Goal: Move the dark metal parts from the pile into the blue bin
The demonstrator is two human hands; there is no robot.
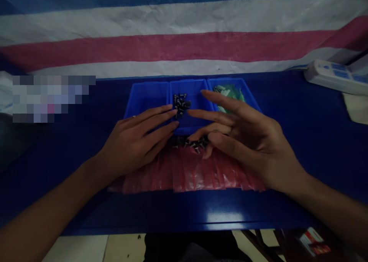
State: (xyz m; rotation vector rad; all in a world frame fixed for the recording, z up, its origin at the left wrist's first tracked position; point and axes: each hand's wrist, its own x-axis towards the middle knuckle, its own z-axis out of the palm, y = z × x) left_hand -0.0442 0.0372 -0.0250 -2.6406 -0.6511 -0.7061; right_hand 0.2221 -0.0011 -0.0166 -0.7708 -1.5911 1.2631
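My left hand (132, 143) lies palm down with its fingers stretched out at the front of the blue bins, holding nothing visible. Its fingertips reach the near left side of the middle bin (194, 90), close to some small dark screws (180, 104) inside it. Over the front right of the bins, my right hand (253, 139) has its fingers spread apart, with nothing seen between them. Below its fingers a second pile of dark screws (197, 144) lies in front of the middle bin, partly covered. Red plastic bags (189, 175) are laid in a row under both hands.
The left blue bin (149, 95) adjoins the middle one. A right bin (247, 88) holds pale pieces and green plastic (230, 95). A white power strip (330, 76) sits at the far right of the blue table (138, 212). Behind hangs a striped sheet (184, 47).
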